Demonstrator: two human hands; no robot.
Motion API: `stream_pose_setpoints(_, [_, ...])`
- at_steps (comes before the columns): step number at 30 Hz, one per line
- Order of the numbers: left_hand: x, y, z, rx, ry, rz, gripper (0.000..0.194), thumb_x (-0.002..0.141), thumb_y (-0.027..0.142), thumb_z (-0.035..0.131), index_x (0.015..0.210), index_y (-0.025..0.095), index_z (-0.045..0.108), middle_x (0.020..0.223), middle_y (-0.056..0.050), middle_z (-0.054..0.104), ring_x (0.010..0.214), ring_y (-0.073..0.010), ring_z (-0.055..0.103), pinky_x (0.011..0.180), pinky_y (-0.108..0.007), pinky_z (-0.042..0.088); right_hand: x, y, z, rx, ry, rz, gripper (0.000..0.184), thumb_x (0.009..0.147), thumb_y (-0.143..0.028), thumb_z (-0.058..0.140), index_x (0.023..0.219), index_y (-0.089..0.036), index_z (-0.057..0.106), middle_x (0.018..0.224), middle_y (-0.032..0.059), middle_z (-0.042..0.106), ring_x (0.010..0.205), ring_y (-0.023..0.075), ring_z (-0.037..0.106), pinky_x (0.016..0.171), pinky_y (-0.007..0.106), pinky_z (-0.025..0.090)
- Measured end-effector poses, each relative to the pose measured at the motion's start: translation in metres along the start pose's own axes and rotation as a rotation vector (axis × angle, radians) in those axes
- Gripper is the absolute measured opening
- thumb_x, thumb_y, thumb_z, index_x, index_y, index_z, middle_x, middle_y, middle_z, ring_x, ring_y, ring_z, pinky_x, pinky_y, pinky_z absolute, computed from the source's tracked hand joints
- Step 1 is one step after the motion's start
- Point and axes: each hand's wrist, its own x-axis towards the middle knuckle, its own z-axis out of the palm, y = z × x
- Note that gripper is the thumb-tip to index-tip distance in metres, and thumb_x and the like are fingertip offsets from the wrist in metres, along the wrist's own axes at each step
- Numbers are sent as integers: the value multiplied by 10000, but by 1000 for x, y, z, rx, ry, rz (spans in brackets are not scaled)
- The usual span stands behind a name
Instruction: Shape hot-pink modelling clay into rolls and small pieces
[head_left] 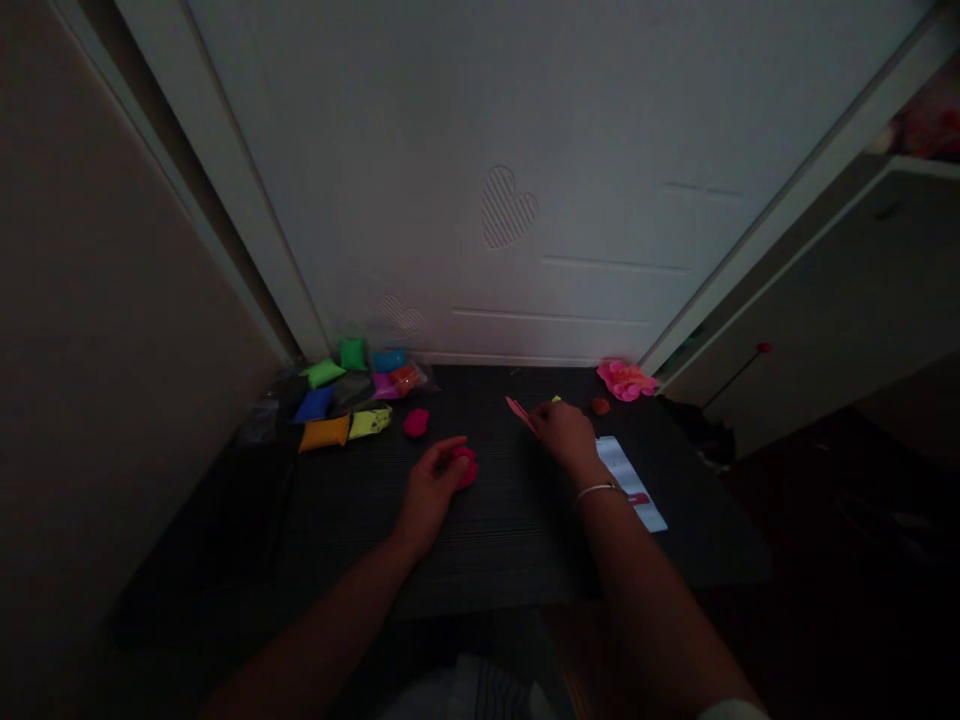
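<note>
My left hand (429,490) is closed around a magenta lump of modelling clay (466,468) on the dark table, thumb and fingers on its left side. My right hand (564,434), to the right, pinches a thin, flat pink tool (519,410) that points up and to the left; its exact kind is unclear. Another magenta clay lump (416,423) lies beyond my left hand. Near my right hand are a small reddish-brown ball (600,406) and a little yellow piece (556,399), partly hidden by the hand.
Colourful clay packets, including an orange one (325,434) and a green one (352,353), cluster at the back left. A pink petalled clay flower (628,381) sits at the back right. A lit phone (631,485) lies beside my right forearm. A white panel (420,200) rises behind the table.
</note>
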Motion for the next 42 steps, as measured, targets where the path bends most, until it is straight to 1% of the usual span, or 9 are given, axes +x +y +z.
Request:
stream_pose_setpoints(7, [-3,-4,-5,438,51,177,337,712,351,551,1009,195,587,885,-46,638,789,-164,584,713,-291,449,10,-16,3,-266,-137,-12,238,804,-261,456,846,-136,655,864,143,650,800,238,614,649,294,429])
stream_pose_setpoints(12, [-10,1,-6,937,65,257,292,765,381,474,1008,272,594,883,-17,629,815,-180,554,738,-325,427,7,-22,4,-290,-149,-10,273,834,-164,368,889,-119,632,878,154,641,833,245,612,684,314,441])
stream_pose_setpoints(18, [-15,5,-11,1218,65,397,357,817,346,405,1138,234,513,1094,-58,550,963,-194,514,835,-346,398,9,-20,7,-268,-169,17,295,848,-203,351,956,-105,608,1004,178,599,860,243,606,697,317,442])
stream_pose_setpoints(23, [-21,4,-26,1431,-103,502,359,847,273,342,1178,227,474,1235,-30,501,1125,-230,428,877,-393,365,18,-16,8,-230,-229,29,280,804,-284,445,931,-104,617,911,152,640,836,226,611,672,285,441])
stream_pose_setpoints(26, [-24,3,-30,1514,-196,580,382,849,269,336,1218,249,430,1281,-2,458,1188,-240,364,905,-403,340,19,-18,6,-208,-251,9,293,752,-342,514,906,-118,622,904,132,644,815,216,610,660,276,435])
stream_pose_setpoints(31, [-26,4,-27,1564,-246,649,399,854,293,317,1241,254,403,1318,-2,410,1214,-230,333,944,-411,306,3,-22,0,-158,-215,-33,223,752,-329,493,850,-170,613,864,82,650,787,209,607,633,276,418])
stream_pose_setpoints(36, [-26,4,-25,1564,-253,653,396,852,284,318,1234,241,416,1312,-22,419,1207,-235,341,951,-422,298,-33,-15,1,175,-138,-202,234,765,-259,484,983,-223,559,844,16,646,735,154,596,628,247,413])
stream_pose_setpoints(39, [-27,4,-24,1553,-238,674,391,850,274,325,1227,234,423,1292,-30,443,1192,-231,359,958,-424,291,-54,-10,7,362,-100,-304,260,784,-193,447,1017,-217,561,902,21,627,768,131,580,668,236,426])
stream_pose_setpoints(42, [-29,4,-24,1549,-220,676,386,845,263,333,1214,220,436,1259,-44,474,1165,-222,390,969,-418,282,-69,-8,13,434,-72,-381,265,800,-170,433,1025,-199,568,866,29,602,747,120,562,667,230,434])
